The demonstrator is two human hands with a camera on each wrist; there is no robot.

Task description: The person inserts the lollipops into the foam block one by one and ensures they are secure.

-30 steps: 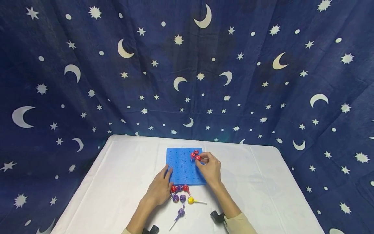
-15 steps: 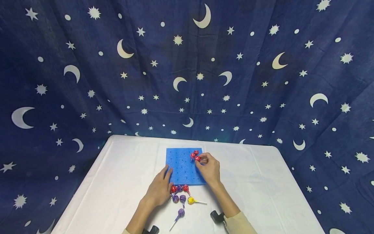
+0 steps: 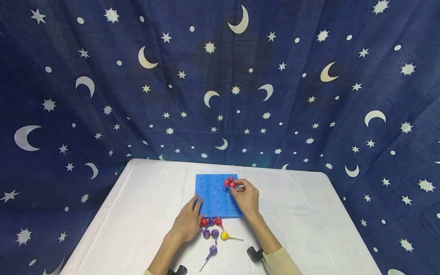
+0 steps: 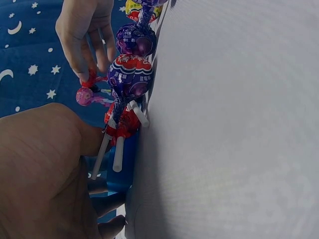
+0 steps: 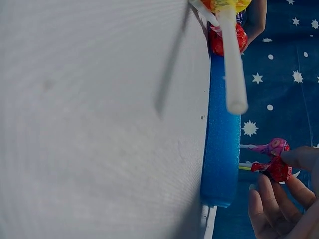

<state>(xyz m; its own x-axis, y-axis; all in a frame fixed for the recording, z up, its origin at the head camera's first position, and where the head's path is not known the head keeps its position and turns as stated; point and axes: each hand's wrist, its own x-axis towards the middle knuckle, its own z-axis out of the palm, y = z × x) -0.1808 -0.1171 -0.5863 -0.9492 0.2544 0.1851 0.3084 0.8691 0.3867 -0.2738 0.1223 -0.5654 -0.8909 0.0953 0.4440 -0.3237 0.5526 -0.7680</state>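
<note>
In the head view, the right hand (image 3: pixel 246 198) pinches a red lollipop (image 3: pixel 232 185) over the blue foam (image 3: pixel 214 195), toward its far right corner; the left hand (image 3: pixel 186 223) rests, fingers loose, along its left edge. Left wrist: a purple lollipop (image 4: pixel 129 79) lies near that hand. Right wrist: a pink lollipop (image 5: pixel 273 147) is just beside the pinched one.

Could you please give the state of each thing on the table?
Blue foam board: lying flat.
Red lollipop: wrapped, pinched by the right hand.
Lollipop left of it: wrapped, standing in the board.
Yellow lollipop: wrapped, lying on the table.
Purple lollipops: wrapped, lying loose.
Loose red lollipops: wrapped, lying down.
Left hand: touching the board's edge.
</note>
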